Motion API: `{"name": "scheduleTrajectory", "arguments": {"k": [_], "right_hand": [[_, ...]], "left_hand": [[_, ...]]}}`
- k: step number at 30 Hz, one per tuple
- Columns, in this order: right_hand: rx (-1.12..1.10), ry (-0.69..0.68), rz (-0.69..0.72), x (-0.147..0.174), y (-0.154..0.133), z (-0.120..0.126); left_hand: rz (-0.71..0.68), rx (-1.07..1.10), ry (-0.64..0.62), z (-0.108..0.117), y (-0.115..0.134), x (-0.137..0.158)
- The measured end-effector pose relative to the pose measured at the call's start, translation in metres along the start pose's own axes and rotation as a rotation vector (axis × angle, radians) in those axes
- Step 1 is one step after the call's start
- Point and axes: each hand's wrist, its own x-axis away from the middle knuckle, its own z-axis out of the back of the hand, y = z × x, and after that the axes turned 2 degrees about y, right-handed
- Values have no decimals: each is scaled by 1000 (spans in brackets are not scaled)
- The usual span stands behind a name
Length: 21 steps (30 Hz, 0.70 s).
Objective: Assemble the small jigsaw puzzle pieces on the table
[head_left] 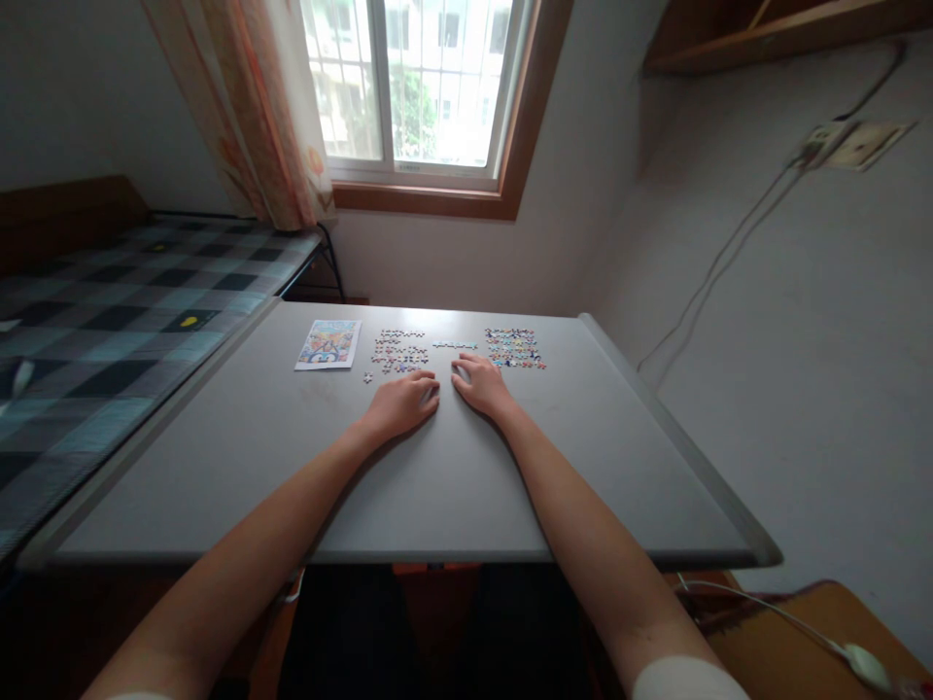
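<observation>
Both hands rest on the grey table (466,486). My left hand (403,402) lies just below the left group of jigsaw pieces (399,356), its fingers loosely curved and its thumb apart, with nothing visible in it. Close by on the right, my right hand (481,384) has its fingers bent and apart on the tabletop, also holding nothing visible. Between and beyond the hands is a short joined row of puzzle pieces (455,345). A block of puzzle pieces in rows (514,342) sits beyond my right hand. One loose piece (368,377) lies left of my left hand.
A colourful picture sheet (328,346) lies at the table's far left. A bed with a checked cover (182,292) stands along the left side. Beyond the table are a curtain (269,117) and a window (437,87). Cables (710,282) hang down the right wall.
</observation>
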Motion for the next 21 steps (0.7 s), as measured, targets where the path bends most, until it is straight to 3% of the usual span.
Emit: {"name": "scheduleTrajectory", "arguments": {"k": [6,15,21], "right_hand": [[91,81,51,-6,-1,-3],[169,-62,16,-12,-2,-5],[173,-82,18,-7,-4,-3]], "left_hand": [[16,-4,-4,0,1,0],[-30,-16,23,-4,-3,0],[-9,-22,-10,-1,-2,0]]}}
